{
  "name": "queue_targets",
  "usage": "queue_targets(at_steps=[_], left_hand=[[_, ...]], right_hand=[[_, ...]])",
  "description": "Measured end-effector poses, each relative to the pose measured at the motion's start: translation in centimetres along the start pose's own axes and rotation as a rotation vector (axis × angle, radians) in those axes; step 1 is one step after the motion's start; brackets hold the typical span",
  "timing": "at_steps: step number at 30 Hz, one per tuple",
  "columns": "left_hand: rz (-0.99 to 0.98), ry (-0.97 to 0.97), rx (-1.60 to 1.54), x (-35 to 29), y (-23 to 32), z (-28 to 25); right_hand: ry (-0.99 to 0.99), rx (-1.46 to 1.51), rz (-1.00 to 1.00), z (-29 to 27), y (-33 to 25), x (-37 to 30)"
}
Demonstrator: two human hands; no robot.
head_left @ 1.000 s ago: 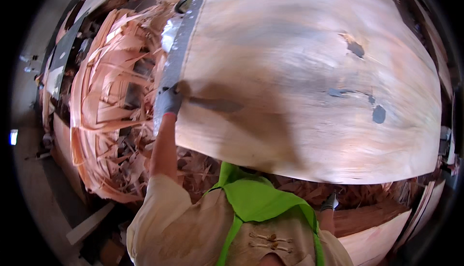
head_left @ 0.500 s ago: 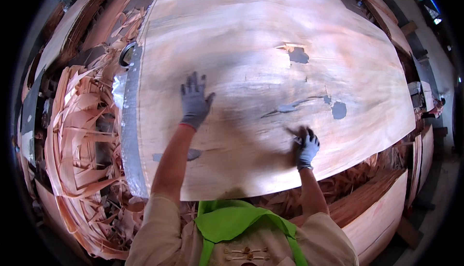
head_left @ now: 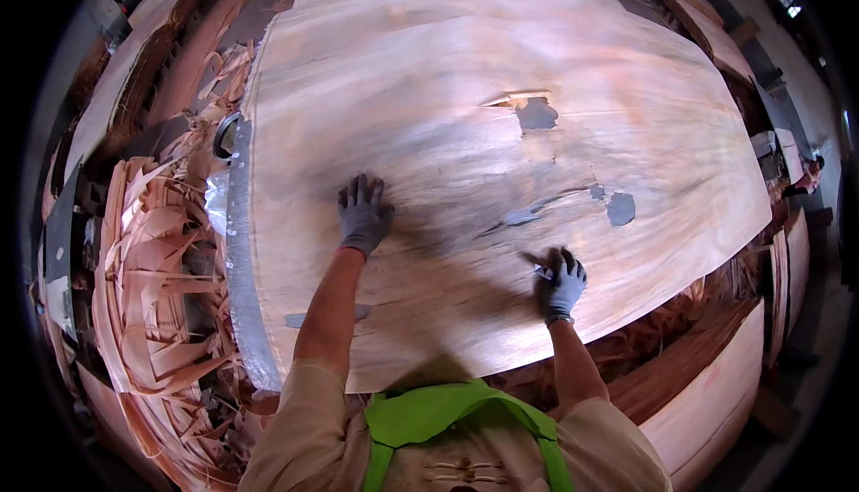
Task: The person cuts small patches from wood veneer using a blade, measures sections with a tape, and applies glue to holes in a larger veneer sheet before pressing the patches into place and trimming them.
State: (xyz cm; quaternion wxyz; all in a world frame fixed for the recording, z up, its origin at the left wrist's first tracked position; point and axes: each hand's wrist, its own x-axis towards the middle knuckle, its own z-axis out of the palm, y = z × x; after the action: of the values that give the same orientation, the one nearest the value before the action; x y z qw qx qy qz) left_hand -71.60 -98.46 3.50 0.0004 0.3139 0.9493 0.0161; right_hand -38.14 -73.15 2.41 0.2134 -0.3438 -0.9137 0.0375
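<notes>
A broad, pale sheet of wood veneer (head_left: 447,322) lies before me, its grain streaked grey and pink. Ragged holes in it show grey beneath: an upper hole (head_left: 537,114), a rounder hole (head_left: 621,209) and a long split (head_left: 528,213). My left hand (head_left: 364,217), in a grey glove, rests on the veneer left of the split, fingers stretched and slightly apart. Below the split, my gloved right hand (head_left: 565,286) is closed, its fingers curled over the sheet. Something small and pale shows by its thumb side, too little seen to name.
A grey table edge (head_left: 240,250) marked with a scale runs along the left side, beside a black ring (head_left: 225,136). Torn veneer strips (head_left: 152,286) heap up at the left. Stacked veneer sheets (head_left: 707,385) lie at the lower right. A person (head_left: 808,177) is far right.
My left hand has slid nearer to me across the veneer, its fingers less spread. My right hand has shifted slightly and stays closed. The whole view has tilted a little.
</notes>
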Motion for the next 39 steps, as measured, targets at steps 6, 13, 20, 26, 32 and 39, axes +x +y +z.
queue_targets(at_steps=[6,13,20,26,32,39], left_hand=[[0.086,0.223,-0.182,-7.8,1.3,-5.2],[-0.085,0.091,-0.302,-29.2,0.3,-5.9],[-0.387,0.025,-0.332,-42.1,-1.2,-4.2],[-0.524,0.045,-0.322,-45.3,-5.6,-5.7],[-0.662,0.148,-0.323,-53.9,-13.4,-5.2],[-0.991,0.043,-0.418,-65.4,-23.0,-2.2]], right_hand=[[0.031,-0.027,0.014,0.7,0.9,-0.2],[0.009,-0.086,-0.016,2.2,2.7,-0.5],[-0.198,0.622,-0.177,-2.8,-7.7,-6.7],[-0.753,1.371,0.521,1.1,-12.3,-11.1],[-0.797,1.177,0.589,-2.7,-15.2,-10.4],[-1.197,1.053,0.367,-2.5,-35.4,-20.3]])
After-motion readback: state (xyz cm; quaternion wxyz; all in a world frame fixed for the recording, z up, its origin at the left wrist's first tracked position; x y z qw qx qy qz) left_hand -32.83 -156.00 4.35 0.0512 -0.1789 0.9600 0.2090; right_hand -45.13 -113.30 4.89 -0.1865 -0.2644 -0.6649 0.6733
